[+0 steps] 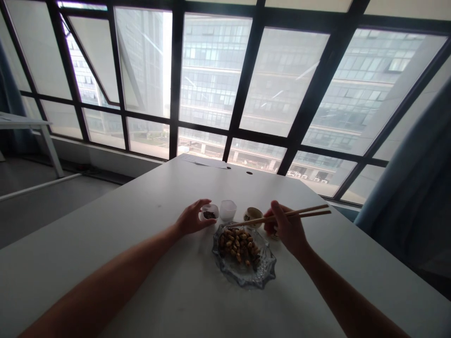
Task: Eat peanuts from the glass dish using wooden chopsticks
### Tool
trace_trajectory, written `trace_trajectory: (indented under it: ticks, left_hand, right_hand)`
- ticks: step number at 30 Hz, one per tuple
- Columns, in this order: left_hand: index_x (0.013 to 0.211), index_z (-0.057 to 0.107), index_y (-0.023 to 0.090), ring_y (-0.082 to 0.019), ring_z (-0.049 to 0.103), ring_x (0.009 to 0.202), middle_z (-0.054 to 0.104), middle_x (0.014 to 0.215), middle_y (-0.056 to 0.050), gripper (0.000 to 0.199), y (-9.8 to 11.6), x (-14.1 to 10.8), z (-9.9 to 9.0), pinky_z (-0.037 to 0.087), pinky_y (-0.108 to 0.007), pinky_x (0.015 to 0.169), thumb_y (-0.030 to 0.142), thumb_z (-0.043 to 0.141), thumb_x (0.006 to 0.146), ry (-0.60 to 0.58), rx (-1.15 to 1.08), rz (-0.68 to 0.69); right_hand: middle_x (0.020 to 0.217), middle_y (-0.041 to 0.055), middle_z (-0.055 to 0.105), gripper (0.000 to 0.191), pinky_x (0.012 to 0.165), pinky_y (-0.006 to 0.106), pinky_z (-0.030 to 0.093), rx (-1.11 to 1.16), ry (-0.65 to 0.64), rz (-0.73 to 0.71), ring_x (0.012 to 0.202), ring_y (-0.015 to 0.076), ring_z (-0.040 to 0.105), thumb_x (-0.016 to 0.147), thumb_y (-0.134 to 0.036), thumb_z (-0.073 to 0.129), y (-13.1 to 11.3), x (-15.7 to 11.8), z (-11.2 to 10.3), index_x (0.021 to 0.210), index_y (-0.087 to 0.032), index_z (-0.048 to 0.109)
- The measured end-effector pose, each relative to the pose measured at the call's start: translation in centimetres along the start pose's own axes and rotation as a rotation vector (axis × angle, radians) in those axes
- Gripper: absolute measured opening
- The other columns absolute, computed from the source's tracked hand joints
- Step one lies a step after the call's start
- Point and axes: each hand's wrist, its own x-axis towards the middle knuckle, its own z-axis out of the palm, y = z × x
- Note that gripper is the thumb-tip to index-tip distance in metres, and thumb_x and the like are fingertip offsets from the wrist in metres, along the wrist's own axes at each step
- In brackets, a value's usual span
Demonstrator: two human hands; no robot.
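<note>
My left hand (194, 217) is closed around a small clear cup (214, 209) with dark bits in its bottom. In my right hand (283, 226) is a pair of wooden chopsticks (313, 211), their tips pointing left over the far rim of a scalloped glass plate (263, 268). Brownish nuts, which look like peanuts in the shell (237, 245), are heaped on that plate. Beside the held cup stands a second clear cup (228, 210). A tan cup with dark markings (252, 215) sits behind the chopsticks, and another small object is partly hidden under my right hand.
Everything stands on a wide white table (169, 281). Papers (204, 161) lie at its far end, near two dark round holes. Beyond are large dark-framed windows (211, 70). A blue curtain (405, 183) hangs at the right, and another white table (24, 123) is at the left.
</note>
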Motion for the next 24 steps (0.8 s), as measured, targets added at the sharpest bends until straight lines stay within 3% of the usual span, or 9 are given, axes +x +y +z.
trace_trajectory:
  ticks: [5, 7, 10, 15, 18, 22, 24]
  left_hand:
    - [0.124, 0.056, 0.022, -0.027, 0.069, 0.098, 0.067, 0.123, -0.012, 0.06, 0.3, 0.0, -0.1, 0.057, -0.042, 0.085, 0.057, 0.069, 0.078, 0.006, 0.043, -0.034]
    - [0.124, 0.056, 0.022, -0.027, 0.068, 0.098, 0.067, 0.123, -0.012, 0.059, 0.2, 0.0, -0.2, 0.057, -0.042, 0.086, 0.057, 0.068, 0.078, 0.006, 0.061, -0.036]
    - [0.123, 0.056, 0.021, -0.028, 0.068, 0.101, 0.067, 0.123, -0.013, 0.058, 0.1, 0.1, -0.2, 0.057, -0.042, 0.086, 0.057, 0.067, 0.079, 0.009, 0.079, -0.038]
    - [0.122, 0.057, 0.02, -0.026, 0.069, 0.092, 0.068, 0.12, -0.014, 0.057, 0.0, 0.1, -0.1, 0.057, -0.041, 0.079, 0.057, 0.065, 0.08, 0.006, 0.093, -0.052]
    - [0.121, 0.058, 0.02, -0.024, 0.068, 0.089, 0.069, 0.117, -0.012, 0.055, 0.0, 0.2, -0.1, 0.057, -0.039, 0.077, 0.058, 0.064, 0.081, 0.003, 0.09, -0.052]
    - [0.119, 0.059, 0.02, -0.023, 0.067, 0.083, 0.07, 0.114, -0.012, 0.055, 0.1, 0.2, -0.1, 0.057, -0.039, 0.076, 0.059, 0.063, 0.08, 0.006, 0.106, -0.057]
    - [0.118, 0.06, 0.02, -0.023, 0.066, 0.08, 0.07, 0.114, -0.011, 0.055, 0.1, 0.2, -0.1, 0.057, -0.039, 0.074, 0.06, 0.062, 0.08, 0.005, 0.118, -0.06]
  right_hand:
    - [0.038, 0.0001, 0.057, 0.057, 0.029, 0.02, 0.039, -0.144, -0.321, 0.157, 0.029, 0.0119, 0.051, 0.079, -0.07, 0.062, 0.2, -2.3, -2.7, 0.059, -0.017, 0.061]
    - [0.039, 0.0001, 0.057, 0.056, 0.03, 0.02, 0.039, -0.177, -0.291, 0.131, 0.03, 0.0118, 0.052, 0.079, -0.07, 0.062, 0.9, -2.7, -2.9, 0.06, -0.017, 0.061]
    - [0.04, -0.0003, 0.057, 0.055, 0.031, 0.021, 0.041, -0.207, -0.122, 0.027, 0.032, 0.0117, 0.052, 0.079, -0.07, 0.063, 1.5, -2.6, -3.2, 0.06, -0.018, 0.061]
    - [0.041, 0.0012, 0.058, 0.056, 0.031, 0.022, 0.043, -0.22, 0.006, -0.024, 0.032, 0.0128, 0.053, 0.076, -0.072, 0.065, 0.7, -1.8, -4.8, 0.059, -0.018, 0.062]
    - [0.039, 0.0009, 0.057, 0.059, 0.029, 0.021, 0.041, -0.198, -0.06, 0.046, 0.03, 0.0121, 0.052, 0.074, -0.074, 0.064, -0.4, -1.8, -5.6, 0.058, -0.018, 0.061]
    - [0.041, 0.0002, 0.059, 0.059, 0.031, 0.02, 0.042, -0.196, -0.338, 0.19, 0.031, 0.0111, 0.053, 0.073, -0.074, 0.065, -0.7, -2.1, -5.4, 0.058, -0.017, 0.061]
    - [0.042, -0.0001, 0.059, 0.058, 0.032, 0.019, 0.043, -0.205, -0.353, 0.192, 0.033, 0.0107, 0.054, 0.073, -0.073, 0.066, -0.4, -2.2, -5.0, 0.06, -0.016, 0.061]
